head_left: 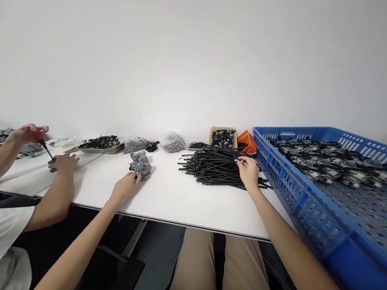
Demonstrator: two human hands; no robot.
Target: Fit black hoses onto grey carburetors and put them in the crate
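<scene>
Head view: the left hand [126, 186] touches grey parts [140, 159]; the right hand [249, 172] curls over black tubes [211, 166], likely piled at right for easy reach. I cannot tell either grip.

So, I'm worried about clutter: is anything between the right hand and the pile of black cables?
Nothing visible: the right hand is right at the near right part of the pile of black cables. The blue crate stands to the right, not in between.
</scene>
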